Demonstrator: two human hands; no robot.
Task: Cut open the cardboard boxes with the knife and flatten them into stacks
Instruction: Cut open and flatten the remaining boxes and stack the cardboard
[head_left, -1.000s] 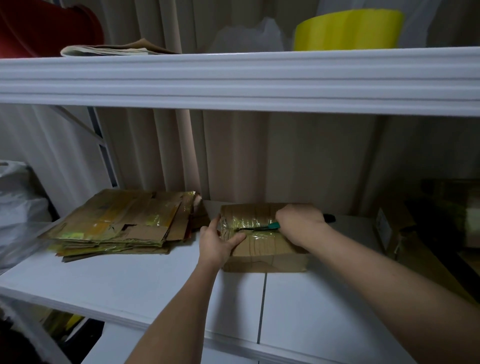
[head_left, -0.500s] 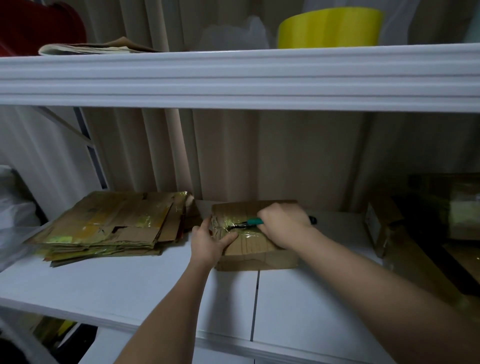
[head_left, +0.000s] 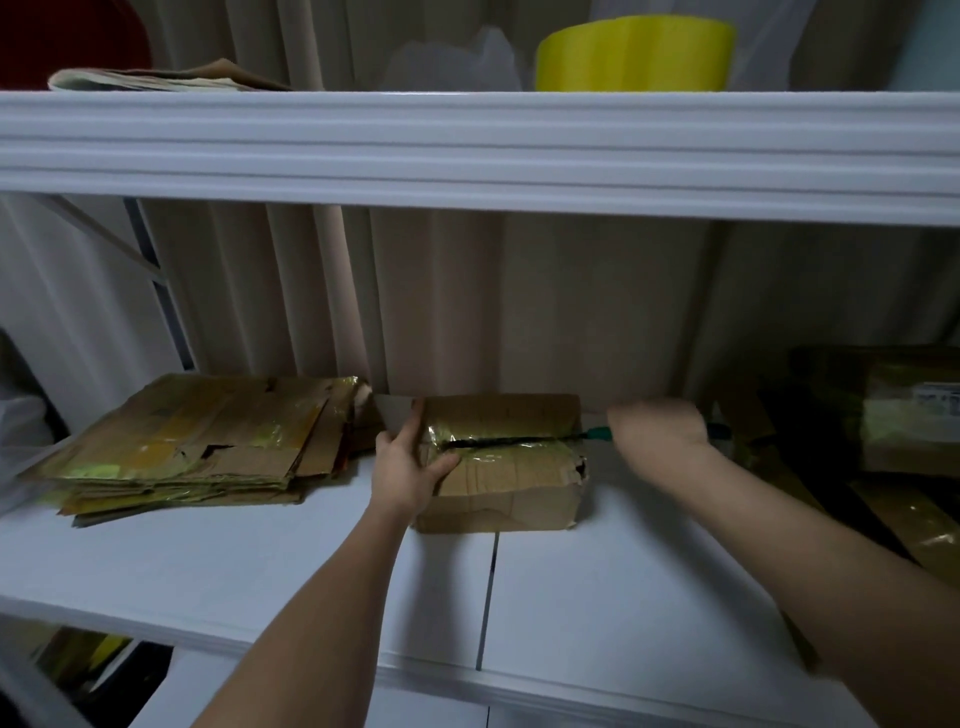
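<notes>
Left hand (head_left: 408, 467) gripping taped cardboard box (head_left: 511, 470) on white shelf (head_left: 597, 613), right hand (head_left: 657, 434) clenched around green-handled knife (head_left: 597, 432), flattened cardboard stack (head_left: 197, 441) left of box

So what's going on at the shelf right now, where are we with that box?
A person is slitting the taped cardboard box on the white shelf. The left hand grips the box's left end to steady it, while the right hand holds the green-handled knife just off the box's right edge. A dark slit runs along the tape on the top seam. The box is not yet flattened; a stack of flattened boxes lies to its left.
</notes>
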